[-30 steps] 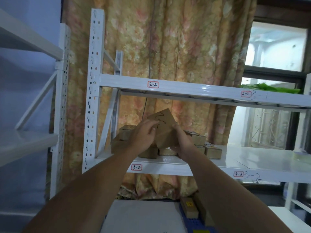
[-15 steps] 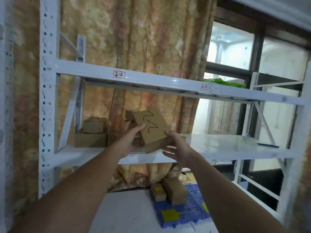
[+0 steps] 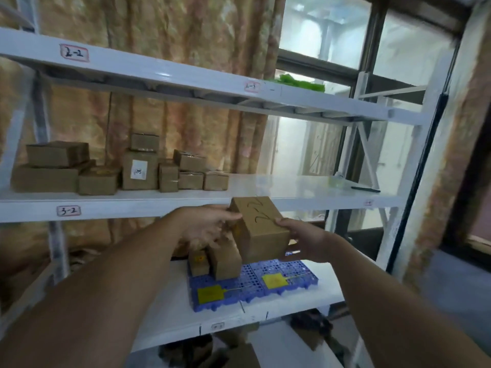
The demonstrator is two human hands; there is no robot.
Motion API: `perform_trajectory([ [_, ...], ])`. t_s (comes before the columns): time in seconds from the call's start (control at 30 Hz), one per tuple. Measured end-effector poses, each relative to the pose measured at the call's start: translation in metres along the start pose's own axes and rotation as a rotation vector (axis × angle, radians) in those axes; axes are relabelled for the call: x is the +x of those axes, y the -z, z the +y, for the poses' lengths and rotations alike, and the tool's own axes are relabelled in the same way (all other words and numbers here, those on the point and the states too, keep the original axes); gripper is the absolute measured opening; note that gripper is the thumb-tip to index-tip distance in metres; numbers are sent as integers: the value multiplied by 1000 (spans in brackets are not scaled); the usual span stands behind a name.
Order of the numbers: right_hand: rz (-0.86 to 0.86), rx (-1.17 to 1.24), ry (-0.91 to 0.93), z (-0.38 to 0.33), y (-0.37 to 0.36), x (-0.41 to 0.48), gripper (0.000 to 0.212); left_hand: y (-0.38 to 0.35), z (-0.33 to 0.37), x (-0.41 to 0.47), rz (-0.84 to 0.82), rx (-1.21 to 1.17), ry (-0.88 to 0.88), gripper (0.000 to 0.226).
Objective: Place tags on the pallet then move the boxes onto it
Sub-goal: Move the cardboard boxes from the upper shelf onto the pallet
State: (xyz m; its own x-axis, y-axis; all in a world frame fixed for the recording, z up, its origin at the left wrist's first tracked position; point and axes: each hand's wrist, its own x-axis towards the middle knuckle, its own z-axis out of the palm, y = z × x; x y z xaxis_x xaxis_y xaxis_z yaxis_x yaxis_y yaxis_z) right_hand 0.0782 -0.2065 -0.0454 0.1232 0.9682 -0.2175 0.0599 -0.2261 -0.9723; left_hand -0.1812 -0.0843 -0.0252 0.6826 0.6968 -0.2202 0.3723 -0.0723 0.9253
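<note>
1 view only: a head-worn wide-angle camera, close before the white shelving rack (image 3: 159, 205), facing it and angled slightly down. The rack's 3-2 label (image 3: 68, 210) sits left of centre; its lower shelf (image 3: 175, 314) lies bottom centre.

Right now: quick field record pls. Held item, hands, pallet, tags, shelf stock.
held: marked box, tilted, in the air
hands: left hand and right hand hold it from opposite sides
pallet: blue pallet, small box and larger box at its left rear
tags: left tag and right tag, both yellow, on the pallet's front
shelf stock: shelf boxes, several, on the shelf above
</note>
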Motion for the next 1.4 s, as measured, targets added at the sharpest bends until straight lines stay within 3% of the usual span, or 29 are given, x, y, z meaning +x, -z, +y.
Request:
perform_trajectory([
  [0.07,8,32,-35,21,29,3,60,-29,-1,21,-9,8,10,41],
  [0.33,117,-33,9,63,69,55,42,-98,-21,107,307,-187,-17,15],
  [0.5,228,-75,68,83,74,105,14,-106,-53,166,476,-302,14,20],
  [0.6,331,-135,78,98,77,146,22,-104,-74,201,427,-421,42,29],
  [0.7,419,-287,98,110,80,188,28,-102,-87,232,364,-361,27,30],
  [0.8,438,-503,105,118,82,224,34,-97,-96,264,412,-314,1,24],
  [0.87,449,-551,78,122,89,247,39,-92,-103,287,489,-211,-39,20],
  [1.1,451,-524,7,155,116,319,37,-61,-147,337,665,672,-109,15],
  [1.17,428,-525,-16,163,123,339,37,-49,-166,358,713,718,-102,15],
  [1.27,374,-545,-28,175,129,372,37,-40,-191,380,650,682,-18,6],
  [1.33,334,-574,-28,182,130,393,37,-40,-195,383,589,769,32,37],
  [1.4,293,-591,-34,190,131,412,38,-37,-207,391,447,876,61,51],
])
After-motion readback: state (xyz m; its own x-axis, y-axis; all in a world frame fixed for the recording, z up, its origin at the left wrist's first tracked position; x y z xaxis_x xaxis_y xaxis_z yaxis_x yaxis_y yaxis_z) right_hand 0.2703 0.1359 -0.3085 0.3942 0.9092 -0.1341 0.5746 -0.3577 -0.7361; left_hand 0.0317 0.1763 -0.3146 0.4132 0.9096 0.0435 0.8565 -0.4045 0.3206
